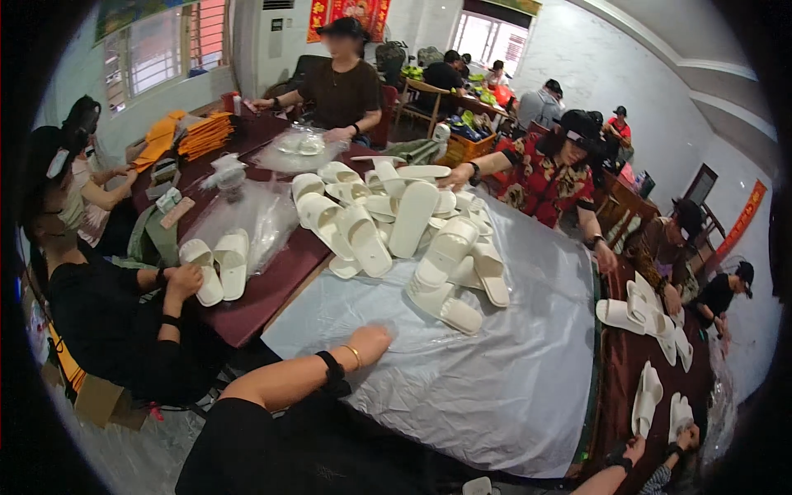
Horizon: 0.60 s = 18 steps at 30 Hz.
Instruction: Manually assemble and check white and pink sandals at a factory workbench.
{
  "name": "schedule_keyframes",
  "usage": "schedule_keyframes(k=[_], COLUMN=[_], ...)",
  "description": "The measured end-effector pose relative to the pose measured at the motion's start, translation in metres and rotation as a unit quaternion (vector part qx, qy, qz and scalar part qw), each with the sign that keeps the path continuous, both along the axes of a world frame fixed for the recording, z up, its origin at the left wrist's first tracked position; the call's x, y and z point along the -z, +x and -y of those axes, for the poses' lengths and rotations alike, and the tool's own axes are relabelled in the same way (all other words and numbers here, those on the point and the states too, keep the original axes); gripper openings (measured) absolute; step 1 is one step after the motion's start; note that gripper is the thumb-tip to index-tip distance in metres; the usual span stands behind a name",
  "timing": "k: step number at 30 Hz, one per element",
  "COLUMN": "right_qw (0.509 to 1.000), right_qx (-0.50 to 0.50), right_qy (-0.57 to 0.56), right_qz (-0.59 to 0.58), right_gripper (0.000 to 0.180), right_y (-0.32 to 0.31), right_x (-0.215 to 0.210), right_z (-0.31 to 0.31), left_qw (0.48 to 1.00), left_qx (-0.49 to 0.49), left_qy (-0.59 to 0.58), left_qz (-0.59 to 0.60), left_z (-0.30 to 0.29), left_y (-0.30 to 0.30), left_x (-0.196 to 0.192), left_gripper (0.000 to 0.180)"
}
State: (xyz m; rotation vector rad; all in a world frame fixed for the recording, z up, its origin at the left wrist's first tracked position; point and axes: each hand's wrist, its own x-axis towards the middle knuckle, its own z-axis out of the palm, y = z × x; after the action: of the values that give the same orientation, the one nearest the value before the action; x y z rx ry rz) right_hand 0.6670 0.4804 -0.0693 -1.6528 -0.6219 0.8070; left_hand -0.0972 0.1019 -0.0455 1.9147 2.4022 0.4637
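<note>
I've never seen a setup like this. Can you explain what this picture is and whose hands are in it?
There is no machine: a person works bare-handed, wearing cameras on the head. This single fisheye picture looks down from there, so straight edges bend near its rim. The bare forearm in the lower middle appears to be the wearer's, ending in the left hand over a pale sheet. Whether that hand holds anything is too blurred to tell, and I cannot pick out the right one for certain. On the sheet lies a heap of white slippers. At the left, a co-worker's hand touches another pair.
</note>
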Motion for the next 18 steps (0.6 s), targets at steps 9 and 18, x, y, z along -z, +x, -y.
schedule_keyframes(k=[9,18], right_qw=[0.962,0.895], right_qx=[-0.140,-0.218], right_qy=[0.041,-0.114], right_qz=[-0.229,-0.372], right_gripper=[0.021,0.020], right_y=[-0.108,-0.331], right_x=[-0.081,-0.018], right_z=[0.116,0.272], left_qw=[0.998,0.994], left_qx=[-0.043,-0.085], left_qy=[-0.013,0.065], left_qz=[-0.052,-0.004], left_z=[0.006,0.009], left_y=[-0.048,-0.058], left_x=[0.006,-0.023], left_gripper=[0.007,0.022])
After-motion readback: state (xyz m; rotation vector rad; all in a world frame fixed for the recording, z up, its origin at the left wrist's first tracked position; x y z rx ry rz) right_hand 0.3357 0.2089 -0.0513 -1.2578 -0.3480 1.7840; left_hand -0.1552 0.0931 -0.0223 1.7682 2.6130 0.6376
